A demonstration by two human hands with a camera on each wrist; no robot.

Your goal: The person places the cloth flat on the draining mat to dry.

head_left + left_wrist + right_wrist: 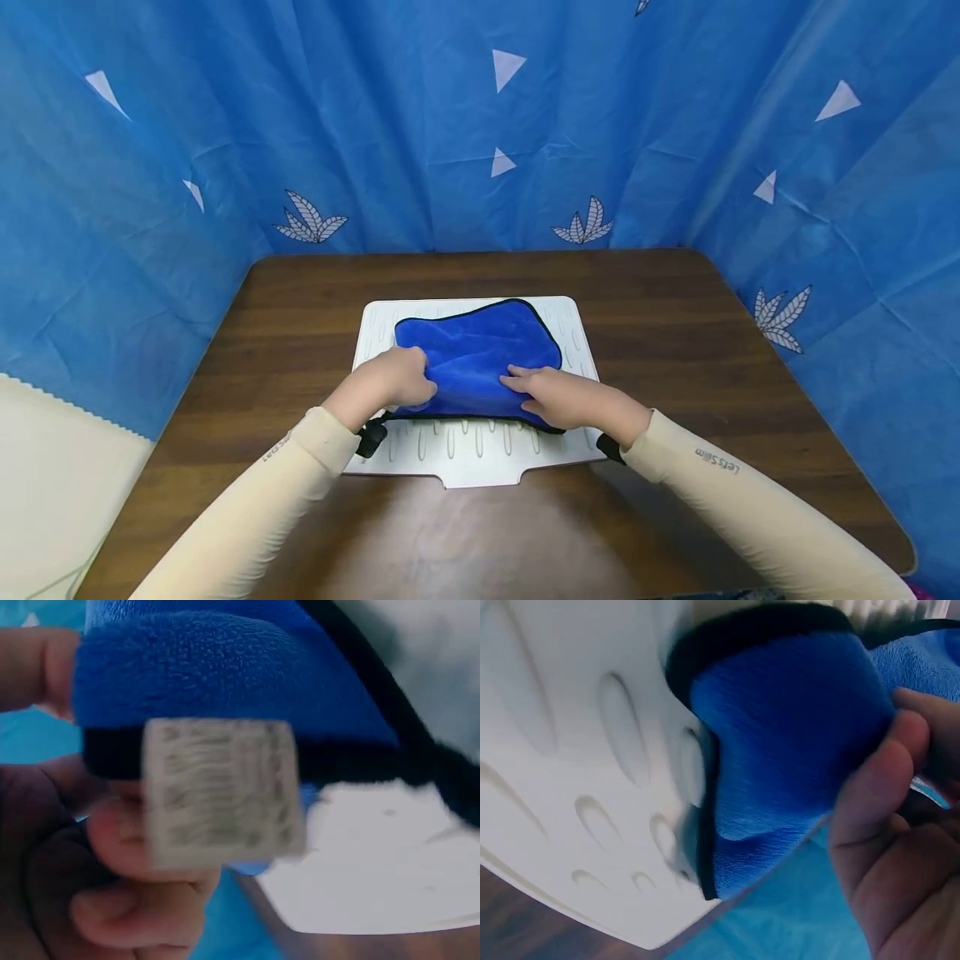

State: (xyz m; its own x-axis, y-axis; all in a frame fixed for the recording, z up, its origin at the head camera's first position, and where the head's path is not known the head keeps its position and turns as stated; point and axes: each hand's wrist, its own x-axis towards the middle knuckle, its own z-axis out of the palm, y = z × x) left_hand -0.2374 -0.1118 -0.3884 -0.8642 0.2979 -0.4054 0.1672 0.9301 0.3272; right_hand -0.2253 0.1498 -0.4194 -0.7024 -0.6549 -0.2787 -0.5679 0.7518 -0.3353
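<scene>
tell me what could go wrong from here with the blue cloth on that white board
The free corner of the blue cloth beside the right hand could fold under and bunch. The label by the left hand might get caught in the grip. Pulling sideways might drag the white board across the table.

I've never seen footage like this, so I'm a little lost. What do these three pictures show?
There is no machine here, just a person's bare left hand and right hand. The wide picture comes from a camera worn on the head, looking forward and down; each close-up comes from a camera on one wrist. On the brown table lies a white board with long oval shapes. Over it is a blue, black-edged cloth, held by both hands. The left close-up also shows its pale label, too blurred to read.
</scene>
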